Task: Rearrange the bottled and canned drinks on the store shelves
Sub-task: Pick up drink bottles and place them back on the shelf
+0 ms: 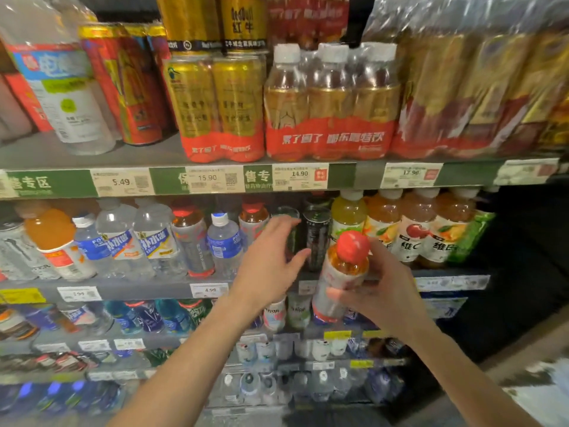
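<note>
Fingers [340, 295] of the right hand [381, 291] curl round a red-capped bottle [341, 272] of amber drink, clamped on its lower body with the thumb across the label; the bottle tilts slightly, cap toward 12 o'clock, held in front of the middle shelf [138, 288]. At 9 o'clock from it the left hand [271, 263] reaches toward the same shelf with its fingers [284, 224] spread apart and relaxed, holding nothing, their tips at a dark can [288, 235] that is partly hidden behind them; whether they touch it I cannot tell. Just beside that, at 3 o'clock, stands a black can [317, 238]. Farther toward 3 o'clock a row of juice bottles [409, 229] with white caps stands on the shelf. Toward 9 o'clock from the left hand stand a blue-labelled water bottle [223, 241], further clear bottles, and an orange drink bottle [50, 238]. At 12 o'clock, on the upper shelf [341, 177], sit shrink-wrapped packs of gold cans [220, 106] and of white-capped tea bottles [331, 103], with price tags [121, 181] along the shelf edge below them.
</note>
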`<state>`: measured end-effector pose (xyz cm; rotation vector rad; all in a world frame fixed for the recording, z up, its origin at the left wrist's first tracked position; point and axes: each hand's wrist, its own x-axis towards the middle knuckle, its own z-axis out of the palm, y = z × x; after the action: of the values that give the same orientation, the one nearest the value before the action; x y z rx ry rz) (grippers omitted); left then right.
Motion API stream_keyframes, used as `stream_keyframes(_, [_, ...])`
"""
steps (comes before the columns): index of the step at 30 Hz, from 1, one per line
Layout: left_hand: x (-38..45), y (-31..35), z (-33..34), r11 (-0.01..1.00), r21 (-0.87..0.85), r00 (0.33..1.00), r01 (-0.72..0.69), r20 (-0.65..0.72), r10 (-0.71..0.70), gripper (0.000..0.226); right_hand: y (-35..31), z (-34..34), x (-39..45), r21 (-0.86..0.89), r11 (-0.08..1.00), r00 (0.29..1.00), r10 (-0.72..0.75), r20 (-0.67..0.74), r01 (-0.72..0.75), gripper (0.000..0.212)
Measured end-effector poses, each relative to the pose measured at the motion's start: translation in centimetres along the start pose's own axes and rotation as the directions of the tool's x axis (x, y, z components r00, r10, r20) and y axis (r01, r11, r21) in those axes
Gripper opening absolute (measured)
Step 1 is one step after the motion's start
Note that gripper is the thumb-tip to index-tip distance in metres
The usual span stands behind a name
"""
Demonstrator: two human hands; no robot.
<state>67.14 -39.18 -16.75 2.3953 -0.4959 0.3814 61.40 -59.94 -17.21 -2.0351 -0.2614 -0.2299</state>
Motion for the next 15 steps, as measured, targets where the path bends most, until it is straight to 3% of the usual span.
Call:
stream_keyframes(3, [2.3,1.3,0.8,0.986,0.157,0.998,0.059,0.016,-0.062,0.067,1.0,-1.6,0.4,0.017,1.0,1.0,-0.004,-0.017,0.004,0.07])
stream_keyframes(6, [4.7,2.5,1.6,0.951,0.283,0.984,0.126,0.085,-0.156,0.066,1.8,-2.7,0.7,0.011,1.0,0.999,-0.016,-0.037,0.017,0.073])
stream_keyframes(12, [7.0,2.2,3.3,0.94,0.248,0.943,0.234,0.177,-0.281,0.048,2.5,-3.9,1.4,0.046,0.998,0.999,-0.032,-0.016,0.033,0.075])
stream_keyframes(15, [6.6,1.9,3.4,0.948,0.216,0.949,0.235,0.159,-0.272,0.062,2.7,-3.9,1.7,0.088,0.995,0.999,-0.048,-0.014,0.049,0.076])
